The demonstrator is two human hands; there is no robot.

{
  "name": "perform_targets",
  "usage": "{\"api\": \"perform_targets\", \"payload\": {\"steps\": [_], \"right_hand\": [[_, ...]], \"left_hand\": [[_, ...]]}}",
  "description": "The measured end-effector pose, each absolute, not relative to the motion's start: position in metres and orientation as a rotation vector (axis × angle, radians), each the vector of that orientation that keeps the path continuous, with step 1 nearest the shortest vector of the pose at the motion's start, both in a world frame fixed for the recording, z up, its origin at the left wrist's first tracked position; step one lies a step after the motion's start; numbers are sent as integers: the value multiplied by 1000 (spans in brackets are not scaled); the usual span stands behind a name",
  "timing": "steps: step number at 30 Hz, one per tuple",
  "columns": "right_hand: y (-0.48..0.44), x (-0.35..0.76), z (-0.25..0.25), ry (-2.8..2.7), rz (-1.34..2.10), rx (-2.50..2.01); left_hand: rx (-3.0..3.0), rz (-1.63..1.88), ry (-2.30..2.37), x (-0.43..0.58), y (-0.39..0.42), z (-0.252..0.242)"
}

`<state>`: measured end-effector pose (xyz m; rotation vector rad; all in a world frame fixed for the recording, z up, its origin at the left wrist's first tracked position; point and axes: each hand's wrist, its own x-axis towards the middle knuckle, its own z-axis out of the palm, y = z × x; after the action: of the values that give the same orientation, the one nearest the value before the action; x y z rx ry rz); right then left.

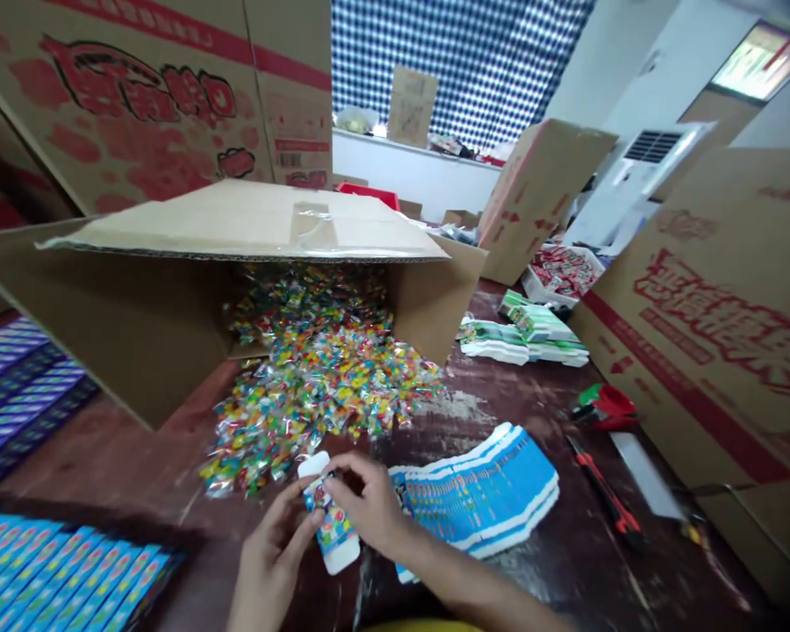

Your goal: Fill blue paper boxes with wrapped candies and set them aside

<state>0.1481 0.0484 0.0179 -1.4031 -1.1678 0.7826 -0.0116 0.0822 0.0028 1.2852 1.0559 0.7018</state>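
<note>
White-blue printed cardboard carton (333,527) pinched betw. our left hand (273,553) & right hand (369,505). We judge step: squaring it open; next needs sweets from multicoloured wrapped-sweet pile (316,377).

Packing workroom: printed shipping cartons (717,342) crowd a worn table (540,562), a tipped carton (171,290) spills wrapped candies (316,377), beside stacks of flat blue boxes (480,496).

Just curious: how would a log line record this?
left hand, right hand: hold box | candies: spill from carton | flat boxes: stacked nearby
</note>
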Motion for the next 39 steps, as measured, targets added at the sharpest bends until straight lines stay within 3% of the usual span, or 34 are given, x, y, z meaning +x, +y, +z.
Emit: {"api": "perform_targets", "payload": {"steps": [6, 10, 19, 27, 34, 39], "right_hand": [[50, 151, 20, -1192, 796, -1339], [54, 150, 20, -1065, 920, -1264], [66, 155, 17, -1008, 1270, -1266], [74, 162, 7, -1036, 1294, -1405], [65, 154, 13, -1180, 923, -1485], [71, 163, 12, -1127, 1189, -1450]], "left_hand": [[1177, 673, 1042, -9, 85, 15], [1086, 829, 1138, -5, 82, 19], [1131, 780, 1170, -10, 83, 24], [1143, 705, 1134, -9, 81, 35], [1138, 708, 1176, -12, 81, 28], [1113, 646, 1116, -13, 84, 26]]}}
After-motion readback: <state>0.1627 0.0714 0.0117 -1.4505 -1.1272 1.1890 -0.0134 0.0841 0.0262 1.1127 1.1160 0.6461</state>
